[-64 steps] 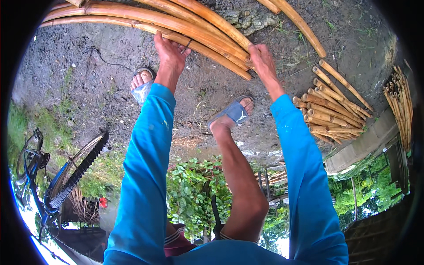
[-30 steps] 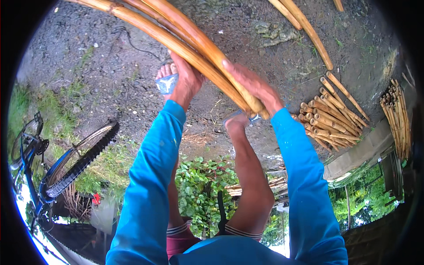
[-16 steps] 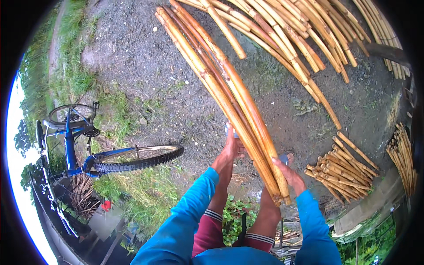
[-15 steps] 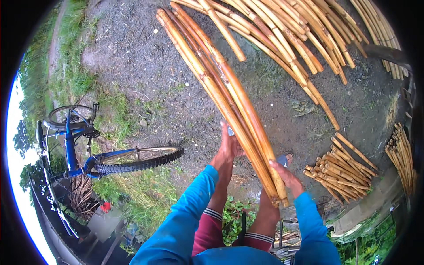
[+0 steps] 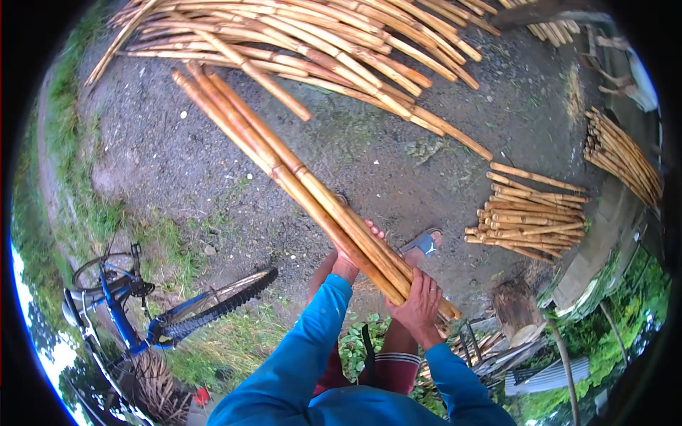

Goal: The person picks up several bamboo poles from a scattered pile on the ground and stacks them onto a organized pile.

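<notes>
We're holding a bundle of long, golden-brown bamboo poles point(image 5: 312, 195) slantwise above the grey gravelly ground point(image 5: 156, 156) — bare left hand point(image 5: 345, 261) cradling it from below, fingers curling up the far side; bare right hand point(image 5: 420, 303) clamping its fingers over the near end. Short tan bamboo pieces point(image 5: 536, 220) are lying stacked rightward.

Glossy bamboo poles point(image 5: 320, 188), rough gritty ground point(image 5: 213, 156)
The poles look smooth and shiny between ridged nodes; the short bamboo stack point(image 5: 536, 218) is duller, the sleeves point(image 5: 305, 334) creased matt cloth, the bicycle frame point(image 5: 119, 312) smooth painted metal, its tyre point(image 5: 226, 306) knobbly matt rubber, the log point(image 5: 515, 298) rough dark wood
</notes>
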`<control>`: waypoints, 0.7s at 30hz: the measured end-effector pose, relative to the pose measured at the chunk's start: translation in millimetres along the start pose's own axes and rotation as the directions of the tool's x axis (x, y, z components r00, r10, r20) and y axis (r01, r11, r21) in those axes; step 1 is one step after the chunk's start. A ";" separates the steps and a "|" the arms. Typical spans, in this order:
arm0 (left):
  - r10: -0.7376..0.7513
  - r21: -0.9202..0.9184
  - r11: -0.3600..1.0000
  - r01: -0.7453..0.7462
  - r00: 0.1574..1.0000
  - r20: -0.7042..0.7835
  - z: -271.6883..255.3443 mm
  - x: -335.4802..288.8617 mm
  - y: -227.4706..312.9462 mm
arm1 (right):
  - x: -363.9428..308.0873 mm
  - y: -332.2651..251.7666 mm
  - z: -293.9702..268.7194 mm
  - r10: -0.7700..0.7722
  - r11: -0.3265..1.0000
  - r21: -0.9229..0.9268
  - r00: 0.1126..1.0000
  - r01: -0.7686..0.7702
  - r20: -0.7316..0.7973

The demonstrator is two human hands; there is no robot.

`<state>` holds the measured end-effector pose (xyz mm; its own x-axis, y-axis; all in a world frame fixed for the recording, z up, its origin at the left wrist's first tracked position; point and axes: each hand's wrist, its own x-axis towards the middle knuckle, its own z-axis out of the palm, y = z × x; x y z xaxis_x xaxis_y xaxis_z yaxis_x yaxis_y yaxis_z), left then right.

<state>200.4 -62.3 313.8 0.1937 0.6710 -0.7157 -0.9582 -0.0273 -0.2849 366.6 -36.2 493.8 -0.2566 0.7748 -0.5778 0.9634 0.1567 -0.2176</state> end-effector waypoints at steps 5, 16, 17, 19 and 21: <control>-0.060 0.091 0.995 0.046 0.984 0.165 -30.4 -35.5 -66.5 | -62.2 56.4 -12.3 0.051 0.995 0.083 0.999 -0.051 0.004; -0.374 0.383 0.849 0.364 0.926 -0.051 -77.5 -123.0 -272.1 | -276.9 226.3 9.3 0.276 0.930 0.285 0.954 -0.233 -0.119; -0.433 0.339 0.841 0.423 0.900 -0.048 -85.0 -128.0 -296.2 | -299.0 239.5 16.8 0.327 0.912 0.307 0.935 -0.273 -0.138; -0.489 0.334 0.813 0.477 0.871 -0.054 -95.8 -136.7 -327.6 | -334.5 252.4 27.7 0.405 0.873 0.360 0.900 -0.329 -0.160; -0.575 0.328 0.720 0.611 0.790 -0.212 -105.5 -142.1 -363.2 | -366.0 271.5 33.1 0.485 0.829 0.394 0.861 -0.396 -0.154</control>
<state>543.1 -225.8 451.6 0.7484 0.3891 -0.5371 -0.6406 0.6339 -0.4334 719.4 -297.5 620.3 0.2584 0.8375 -0.4814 0.8697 -0.4186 -0.2614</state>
